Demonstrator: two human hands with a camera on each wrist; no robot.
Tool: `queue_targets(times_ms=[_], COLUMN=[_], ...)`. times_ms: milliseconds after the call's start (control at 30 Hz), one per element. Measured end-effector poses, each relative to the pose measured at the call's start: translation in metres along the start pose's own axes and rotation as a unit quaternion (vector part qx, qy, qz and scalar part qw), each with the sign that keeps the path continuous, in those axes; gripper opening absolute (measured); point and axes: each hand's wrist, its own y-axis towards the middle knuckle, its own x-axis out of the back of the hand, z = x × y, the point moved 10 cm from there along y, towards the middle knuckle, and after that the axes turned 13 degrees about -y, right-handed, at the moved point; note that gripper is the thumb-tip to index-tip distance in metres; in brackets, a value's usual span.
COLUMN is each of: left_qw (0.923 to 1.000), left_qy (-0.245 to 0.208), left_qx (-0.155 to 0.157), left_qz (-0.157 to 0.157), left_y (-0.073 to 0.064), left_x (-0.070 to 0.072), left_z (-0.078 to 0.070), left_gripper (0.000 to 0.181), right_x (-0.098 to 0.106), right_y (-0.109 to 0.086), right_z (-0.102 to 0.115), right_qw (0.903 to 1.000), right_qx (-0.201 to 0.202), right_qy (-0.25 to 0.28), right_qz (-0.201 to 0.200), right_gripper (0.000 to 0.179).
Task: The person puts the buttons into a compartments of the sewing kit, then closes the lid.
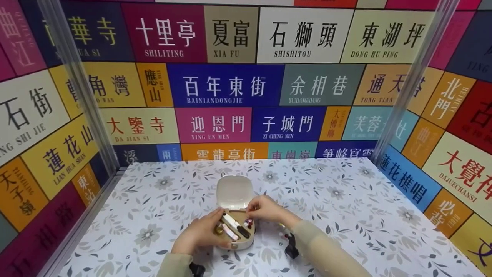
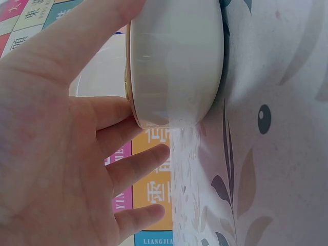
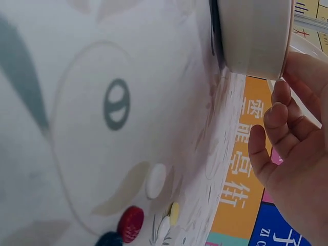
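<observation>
A cream compartment box (image 1: pixel 246 244) stands on the table with its hinged lid (image 1: pixel 235 190) raised at the back. My left hand (image 1: pixel 201 231) grips its left side, thumb at the near rim and fingers toward the back. Inside lie a white tube with a black end (image 1: pixel 243 231), a pale pink patterned tube (image 1: pixel 230 232) and a small gold round piece (image 1: pixel 219 230). Small coloured button-like discs (image 1: pixel 248 222) fill part of the right compartment. Over them hovers my right hand (image 1: pixel 267 209), thumb and fingertips drawn together; I cannot tell whether something is between them.
More loose discs lie on the table right of the box, among them a red disc (image 3: pixel 130 224) and a white disc (image 3: pixel 156 181). Black straps (image 1: pixel 291 246) hang at both wrists. A floral cloth (image 1: pixel 153 207) covers the table, and sign-patterned walls (image 1: pixel 230 84) surround it.
</observation>
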Motion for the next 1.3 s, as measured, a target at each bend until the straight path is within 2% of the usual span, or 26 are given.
queue_targets(times_ms=[267, 600, 900, 1167, 1300], left_qw=[0.9999, 1.0, 1.0, 1.0, 0.9999], left_qy=[0.003, 0.002, 0.006, -0.003, 0.005], left_qx=[-0.017, -0.005, -0.002, -0.001, -0.007], left_qz=[-0.002, 0.006, 0.007, 0.007, 0.006], left_y=[0.0, 0.001, 0.002, 0.002, 0.003], left_x=[-0.001, -0.002, 0.0, -0.001, -0.001], left_z=[-0.004, -0.004, -0.001, 0.001, 0.002], left_gripper=[0.115, 0.115, 0.117, 0.117, 0.117], right_x=[0.001, 0.015, 0.036, 0.041, 0.042], right_y=[-0.003, -0.012, -0.032, -0.051, -0.062], right_z=[0.001, -0.01, -0.035, -0.056, -0.062], right_qw=[0.9999, 0.9992, 0.9992, 0.9991, 0.9994], right_qx=[0.005, 0.008, -0.014, -0.029, -0.022], right_qy=[-0.005, 0.023, 0.002, -0.019, -0.021], right_qz=[-0.009, -0.03, -0.038, -0.025, -0.02], right_gripper=[0.005, 0.007, 0.009, 0.009, 0.009])
